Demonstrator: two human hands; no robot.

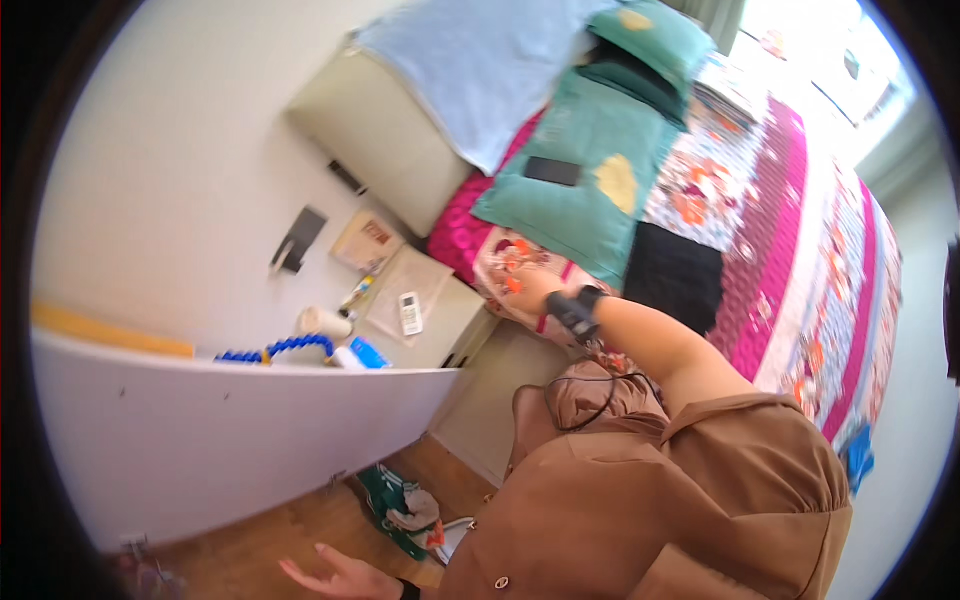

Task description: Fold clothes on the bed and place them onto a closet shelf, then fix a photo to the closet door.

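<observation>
My left hand (341,576) is at the bottom edge, fingers apart and empty, above the wooden floor, with a black band at the wrist. My right hand (531,289), blurred, is over the near corner of the floral bedspread (694,191); its fingers are unclear. A black device is strapped to that wrist, with a dark cable below. Beyond this hand lies a green pillow (577,202) with a dark phone-like slab (553,171) on it. A folded black cloth (675,274) is beside the pillow. Another green pillow (660,37) is farther up.
A bedside cabinet (442,330) holds a white remote control (410,313), a box (367,241) and a paper roll (324,322). A white panel (240,442) stands before it. A blue cloth (480,67) covers the headboard. Green-and-white shoes (394,510) are on the floor.
</observation>
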